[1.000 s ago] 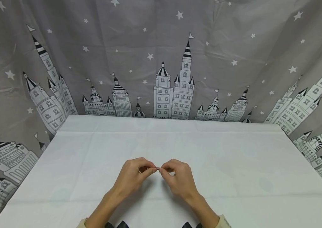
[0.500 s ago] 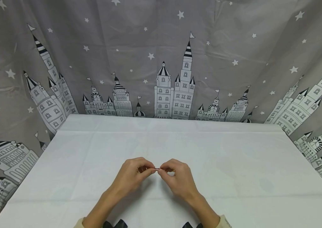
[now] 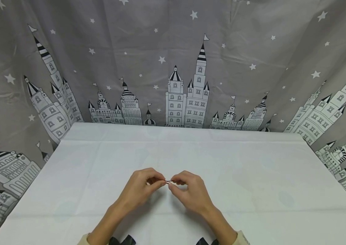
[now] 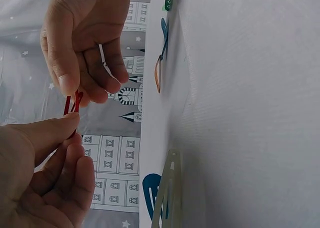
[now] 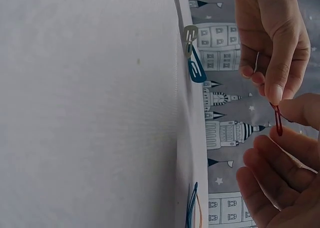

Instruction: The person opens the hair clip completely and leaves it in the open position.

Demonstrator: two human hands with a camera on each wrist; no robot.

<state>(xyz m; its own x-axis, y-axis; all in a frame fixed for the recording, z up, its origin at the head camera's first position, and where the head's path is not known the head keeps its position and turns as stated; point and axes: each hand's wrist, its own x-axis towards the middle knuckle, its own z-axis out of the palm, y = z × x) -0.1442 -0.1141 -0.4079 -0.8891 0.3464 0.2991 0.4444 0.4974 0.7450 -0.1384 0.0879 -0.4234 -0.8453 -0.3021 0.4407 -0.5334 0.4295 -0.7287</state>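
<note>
Low over the middle of the white table, both hands meet at a small red hair clip [image 3: 169,182]. My left hand [image 3: 140,187] pinches one end between thumb and forefinger. On the other end is my right hand [image 3: 192,192], its thumb tip and forefinger slightly spread. In the left wrist view the red hair clip [image 4: 77,103] shows two narrow strands standing apart, with the fingertips covering its ends. The right wrist view shows the red hair clip [image 5: 278,123] as a slim loop reaching toward the right thumb and forefinger; the other right fingers are loosely bent.
On the white table [image 3: 252,163], the left wrist view shows a beige snap clip [image 4: 173,188], a teal snap clip [image 4: 150,185], a blue clip [image 4: 164,36], an orange clip [image 4: 158,78] and a small green piece [image 4: 167,4]. Behind hangs a grey castle-print curtain [image 3: 148,44].
The hands have drawn slightly apart, the left one shifting a little left. The right thumb and forefinger have spread, and the clip's two strands now show separately between the fingertips.
</note>
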